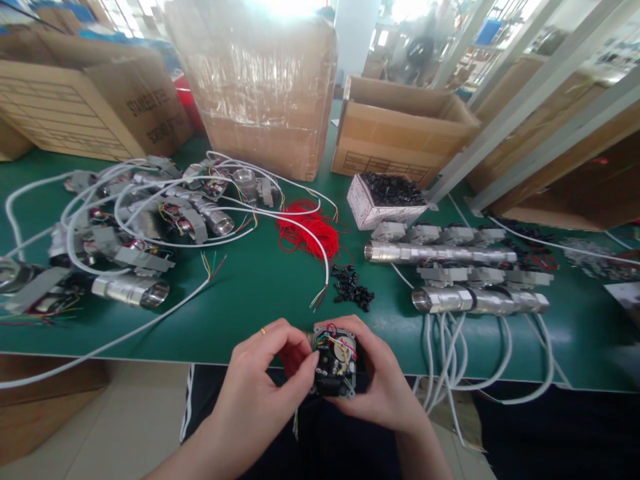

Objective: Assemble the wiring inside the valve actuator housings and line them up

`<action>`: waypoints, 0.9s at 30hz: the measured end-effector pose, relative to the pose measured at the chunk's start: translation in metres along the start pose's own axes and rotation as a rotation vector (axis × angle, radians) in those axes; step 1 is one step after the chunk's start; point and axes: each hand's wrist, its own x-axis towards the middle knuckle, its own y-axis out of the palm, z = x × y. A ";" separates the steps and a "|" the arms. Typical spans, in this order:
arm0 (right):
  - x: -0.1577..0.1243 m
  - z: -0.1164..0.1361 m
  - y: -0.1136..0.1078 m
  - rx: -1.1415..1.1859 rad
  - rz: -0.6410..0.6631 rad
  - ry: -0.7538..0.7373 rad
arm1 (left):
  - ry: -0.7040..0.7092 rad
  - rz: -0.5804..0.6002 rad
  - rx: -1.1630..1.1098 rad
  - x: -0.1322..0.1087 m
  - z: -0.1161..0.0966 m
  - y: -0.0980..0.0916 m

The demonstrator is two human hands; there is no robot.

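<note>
My right hand (383, 377) wraps round an open grey actuator housing (336, 363) at the table's front edge. Its inside faces me, with a round pale part and thin red, yellow, white and green wires. My left hand (277, 373) is at the housing's left side, thumb and fingers pinched together. What sits between those fingertips, if anything, is hidden. Small black parts (353, 288) lie loose just beyond my hands. A white cable (320, 247) with stripped coloured ends reaches down close to them.
Metal valves with wired actuators (133, 287) and looping white cables crowd the left. Two rows of joined valves (480, 300) lie right. Behind are a bundle of red wires (307, 230), a small box of black parts (357, 207), large cartons (255, 100) and slanting metal posts (525, 87).
</note>
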 end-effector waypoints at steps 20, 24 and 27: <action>-0.002 0.002 0.000 -0.030 0.008 -0.029 | -0.070 0.009 -0.095 0.008 -0.010 0.001; -0.001 0.004 0.000 -0.029 0.005 -0.023 | -0.125 0.045 -0.217 0.004 -0.012 0.002; 0.000 0.005 -0.001 -0.029 -0.003 -0.020 | -0.063 0.026 -0.232 0.003 -0.007 0.000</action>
